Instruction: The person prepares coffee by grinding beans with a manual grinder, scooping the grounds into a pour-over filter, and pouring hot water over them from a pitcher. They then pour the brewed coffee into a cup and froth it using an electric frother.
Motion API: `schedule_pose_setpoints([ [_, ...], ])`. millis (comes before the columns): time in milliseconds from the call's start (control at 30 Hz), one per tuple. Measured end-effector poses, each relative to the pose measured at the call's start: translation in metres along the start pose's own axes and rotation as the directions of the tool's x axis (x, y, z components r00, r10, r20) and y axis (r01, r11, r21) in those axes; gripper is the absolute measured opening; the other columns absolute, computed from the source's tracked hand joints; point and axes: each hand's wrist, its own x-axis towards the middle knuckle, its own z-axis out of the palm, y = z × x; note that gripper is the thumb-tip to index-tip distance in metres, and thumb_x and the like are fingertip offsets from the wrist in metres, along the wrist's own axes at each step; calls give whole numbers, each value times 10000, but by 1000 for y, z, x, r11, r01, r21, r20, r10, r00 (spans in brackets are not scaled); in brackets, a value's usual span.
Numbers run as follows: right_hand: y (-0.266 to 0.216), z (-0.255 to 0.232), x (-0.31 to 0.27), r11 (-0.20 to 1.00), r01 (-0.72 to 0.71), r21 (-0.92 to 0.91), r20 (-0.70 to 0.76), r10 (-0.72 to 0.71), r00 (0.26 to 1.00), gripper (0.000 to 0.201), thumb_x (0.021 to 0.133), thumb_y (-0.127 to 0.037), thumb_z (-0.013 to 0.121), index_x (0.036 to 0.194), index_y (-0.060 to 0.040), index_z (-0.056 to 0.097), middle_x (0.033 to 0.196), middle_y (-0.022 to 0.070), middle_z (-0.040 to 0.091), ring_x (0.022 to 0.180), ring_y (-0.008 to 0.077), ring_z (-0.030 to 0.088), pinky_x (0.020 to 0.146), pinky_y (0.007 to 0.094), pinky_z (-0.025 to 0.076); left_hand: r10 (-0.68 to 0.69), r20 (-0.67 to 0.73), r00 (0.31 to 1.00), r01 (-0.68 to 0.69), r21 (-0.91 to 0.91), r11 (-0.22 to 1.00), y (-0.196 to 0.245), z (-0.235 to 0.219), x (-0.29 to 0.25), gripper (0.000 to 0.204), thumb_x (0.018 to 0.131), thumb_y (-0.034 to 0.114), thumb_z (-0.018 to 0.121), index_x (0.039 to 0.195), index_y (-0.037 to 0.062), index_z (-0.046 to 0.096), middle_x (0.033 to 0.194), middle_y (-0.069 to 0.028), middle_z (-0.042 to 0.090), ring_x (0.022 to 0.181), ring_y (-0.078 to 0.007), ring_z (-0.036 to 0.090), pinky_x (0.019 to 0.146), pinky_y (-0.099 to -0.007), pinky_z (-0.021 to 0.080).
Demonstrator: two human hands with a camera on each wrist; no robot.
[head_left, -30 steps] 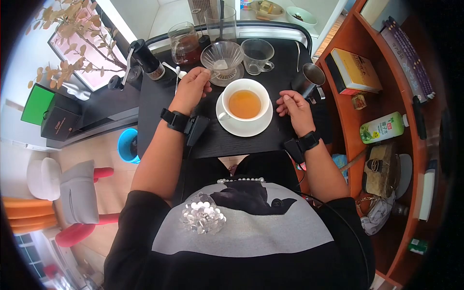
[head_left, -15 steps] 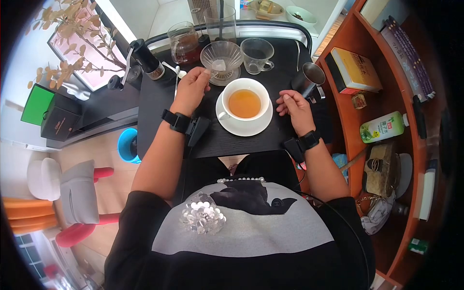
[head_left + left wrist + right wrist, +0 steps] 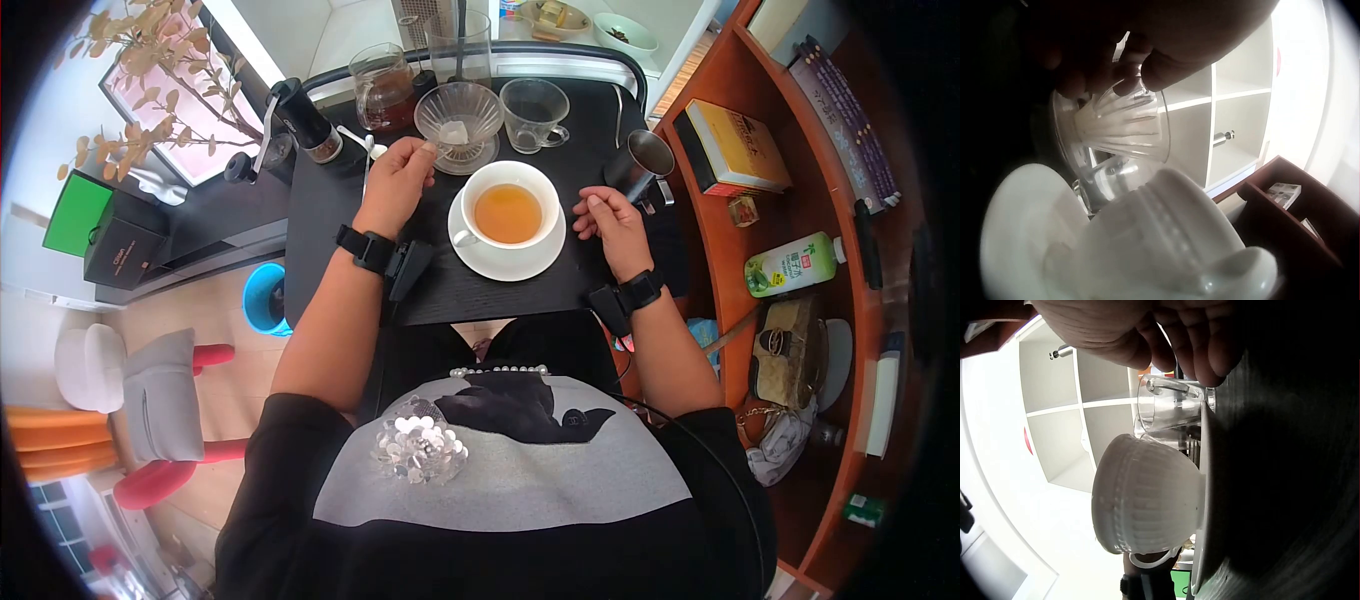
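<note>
Seated at a black table (image 3: 450, 302), I have a white cup (image 3: 510, 172) of amber tea (image 3: 508, 214) before me, upright on its saucer (image 3: 510, 268) between my two hands. My left hand (image 3: 397, 185) is bent, thumb and forefinger drawn together at the near side of a ribbed glass dripper (image 3: 480, 100); whether they pinch anything, I cannot tell, even from the left wrist view, where my fingers are dark against the glass. My right hand (image 3: 615, 225) is loosely curled, holding nothing, beside the saucer and near a metal pitcher (image 3: 628, 172).

The head view alone shows the tea, along with a small white piece (image 3: 453, 132) that appears within the dripper's outline. The right wrist view, low and sideways, shows instead the cup's fluted outer wall and beaded band; the left wrist view brings its handle (image 3: 1241, 275) up close. Behind the cup, a clear glass mug (image 3: 520, 108) stands next to the dripper.
</note>
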Motion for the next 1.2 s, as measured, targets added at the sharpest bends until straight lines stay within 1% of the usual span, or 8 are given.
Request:
schedule_pose_setpoints([
  [167, -1, 0, -1, 1000, -1, -7, -1, 1, 1000, 205, 910, -147, 472, 1032, -8, 558, 847, 64, 590, 682, 104, 563, 596, 227, 469, 69, -100, 993, -72, -33, 997, -2, -5, -5, 219, 880, 270, 513, 986, 81, 541, 767, 10, 541, 645, -74, 518, 547, -199, 389],
  [267, 0, 0, 0, 1000, 2, 5, 5, -2, 1000, 205, 910, -150, 473, 1031, -9, 558, 845, 63, 590, 681, 102, 561, 599, 226, 468, -12, -190, 982, 6, -32, 999, 2, -14, -17, 235, 879, 261, 515, 1032, 83, 516, 792, 4, 546, 648, -79, 523, 550, -203, 397],
  [333, 0, 0, -1, 1000, 2, -1, 2, -2, 1000, 203, 911, -149, 469, 1028, -10, 559, 841, 61, 589, 681, 101, 559, 601, 226, 468, -4, -201, 980, -9, -65, 998, -9, -24, -26, 208, 879, 249, 518, 1005, 84, 527, 770, 0, 545, 648, -83, 524, 549, -209, 403],
  [433, -4, 1, -2, 1000, -13, -10, -2, 13, 1000, 201, 911, -148, 466, 1024, -10, 559, 837, 60, 589, 680, 101, 558, 602, 226, 466, -80, -194, 978, 55, -133, 990, -22, -35, -45, 171, 883, 243, 507, 915, 79, 542, 730, -6, 540, 640, -86, 516, 551, -209, 394],
  [500, -6, 2, -3, 1000, -12, -14, -7, 11, 1000, 199, 911, -148, 467, 1018, -10, 561, 835, 59, 589, 680, 102, 558, 600, 226, 466, -120, -128, 985, 105, -115, 988, -31, -42, -56, 184, 894, 232, 481, 810, 78, 539, 693, -6, 532, 628, -85, 503, 558, -209, 382],
  [600, -7, 4, -3, 1000, -12, -15, -11, 12, 1000, 194, 911, -150, 468, 1004, -8, 563, 831, 58, 589, 678, 103, 558, 598, 226, 465, -53, -105, 993, 38, -142, 989, -38, -43, -67, 224, 905, 225, 455, 749, 80, 520, 681, -6, 529, 615, -84, 491, 562, -209, 372],
  [1033, 0, 0, -1, 1000, -10, 3, -7, 10, 1000, 171, 905, -152, 476, 910, -5, 564, 814, 60, 591, 664, 111, 562, 589, 235, 466, 34, -79, 996, -45, -147, 988, -43, -47, -71, 285, 917, 254, 438, 702, 78, 500, 658, -16, 521, 586, -82, 468, 551, -211, 364],
  [1200, -2, 1, -2, 1000, 3, 22, 3, -3, 1000, 169, 904, -152, 477, 891, -10, 568, 804, 53, 590, 660, 107, 559, 586, 234, 465, -11, -92, 996, 0, -115, 993, -34, -49, -60, 292, 908, 258, 467, 684, 74, 503, 607, -12, 504, 547, -79, 448, 524, -212, 353],
])
